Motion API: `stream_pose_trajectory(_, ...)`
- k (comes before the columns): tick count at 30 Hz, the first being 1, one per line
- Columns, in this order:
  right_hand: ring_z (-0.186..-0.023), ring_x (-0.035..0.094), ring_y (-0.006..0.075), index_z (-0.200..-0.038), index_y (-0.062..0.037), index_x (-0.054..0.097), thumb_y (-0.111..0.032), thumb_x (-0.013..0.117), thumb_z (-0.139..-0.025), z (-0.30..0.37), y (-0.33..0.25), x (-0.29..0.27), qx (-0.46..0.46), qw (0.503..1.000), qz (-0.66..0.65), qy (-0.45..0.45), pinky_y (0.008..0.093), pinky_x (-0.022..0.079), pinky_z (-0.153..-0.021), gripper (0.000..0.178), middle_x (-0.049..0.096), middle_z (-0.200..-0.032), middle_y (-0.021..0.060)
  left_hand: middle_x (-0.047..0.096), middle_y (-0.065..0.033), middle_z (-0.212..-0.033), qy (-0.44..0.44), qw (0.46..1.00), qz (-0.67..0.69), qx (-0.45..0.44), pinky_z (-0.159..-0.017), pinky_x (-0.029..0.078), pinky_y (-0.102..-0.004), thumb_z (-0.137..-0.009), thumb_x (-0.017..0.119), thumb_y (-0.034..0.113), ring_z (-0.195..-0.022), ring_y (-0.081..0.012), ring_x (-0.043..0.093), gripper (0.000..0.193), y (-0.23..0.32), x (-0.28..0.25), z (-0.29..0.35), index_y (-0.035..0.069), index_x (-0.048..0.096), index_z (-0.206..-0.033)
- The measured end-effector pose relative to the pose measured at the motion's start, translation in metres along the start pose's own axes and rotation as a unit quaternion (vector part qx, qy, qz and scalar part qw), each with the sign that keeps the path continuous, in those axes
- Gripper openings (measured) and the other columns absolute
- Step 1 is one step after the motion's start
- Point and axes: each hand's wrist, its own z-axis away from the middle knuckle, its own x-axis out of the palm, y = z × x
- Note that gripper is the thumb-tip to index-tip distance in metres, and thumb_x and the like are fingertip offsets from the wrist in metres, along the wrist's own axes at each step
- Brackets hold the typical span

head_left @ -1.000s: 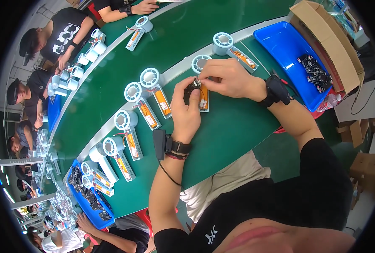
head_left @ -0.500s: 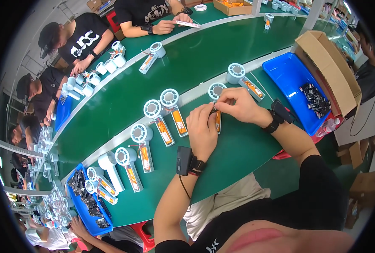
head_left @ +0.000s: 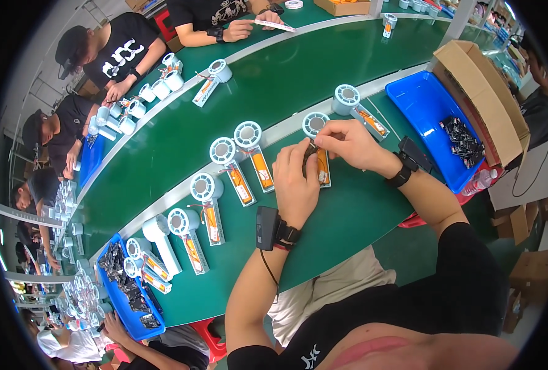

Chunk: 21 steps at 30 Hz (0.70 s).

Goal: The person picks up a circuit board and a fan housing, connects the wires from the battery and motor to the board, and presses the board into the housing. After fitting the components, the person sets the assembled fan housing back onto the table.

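Observation:
Both of my hands meet over a light-blue handheld fan (head_left: 316,124) lying on the green bench, its handle open and showing an orange battery (head_left: 324,172). My left hand (head_left: 296,185) is closed, with a small dark part (head_left: 311,158) pinched between thumb and fingers; it looks like a circuit board, but the fingers partly cover it. Pressed together right beside that part are the fingertips of my right hand (head_left: 355,145), and whatever they pinch is hidden. Left of my hands lies another open fan (head_left: 248,134); beyond my right hand sits one more (head_left: 347,100).
Several fans line the bench to the left, ending near a blue tray (head_left: 153,333) of dark boards. At right are a second blue tray (head_left: 409,102), a cardboard box (head_left: 471,80) and a plastic bottle (head_left: 480,180). The green conveyor (head_left: 274,80) carries fans; co-workers sit across it.
The dark part shows more clearly between my fingers, and my right hand has shifted slightly. On the conveyor, the nearer fan has moved a little left. The whole view has tilted slightly.

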Motion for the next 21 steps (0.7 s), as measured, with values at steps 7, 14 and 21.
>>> stream_pose_trajectory(7,-0.066,0.063,0.0149,-0.096,-0.0024,0.069,-0.015,0.074,-0.091,0.006,-0.013,-0.006,-0.189,0.952,0.241,0.026,0.0285,0.051,-0.061,0.014,0.065,-0.084,0.0058,0.067,-0.0089,-0.101,-0.027,0.913,0.322,-0.248,-0.068,0.049,-0.0285,-0.102,0.060,0.014,-0.085,-0.0140,0.063,0.031,0.001,0.001,0.001,0.000,0.056,-0.130)
stream_pose_trajectory(14,-0.068,0.065,0.0193,-0.093,-0.0025,0.069,-0.008,0.076,-0.085,0.008,-0.013,-0.003,-0.235,0.911,0.331,-0.071,0.0290,0.053,-0.062,0.012,0.065,-0.088,0.0073,0.067,-0.0064,-0.099,-0.049,0.830,0.430,-0.352,-0.062,0.047,-0.0232,-0.104,0.058,0.017,-0.078,-0.0101,0.061,0.032,-0.001,-0.004,0.001,0.001,0.054,-0.131)
stream_pose_trajectory(21,-0.072,0.065,0.0248,-0.095,-0.0059,0.070,-0.012,0.072,-0.088,0.003,-0.004,-0.008,-0.270,0.917,0.290,-0.053,0.0344,0.053,-0.064,0.010,0.064,-0.087,0.0083,0.069,-0.0061,-0.101,-0.029,0.789,0.485,-0.376,-0.061,0.046,-0.0228,-0.105,0.056,0.019,-0.077,-0.0099,0.061,0.030,-0.002,-0.004,0.001,0.001,0.055,-0.130)
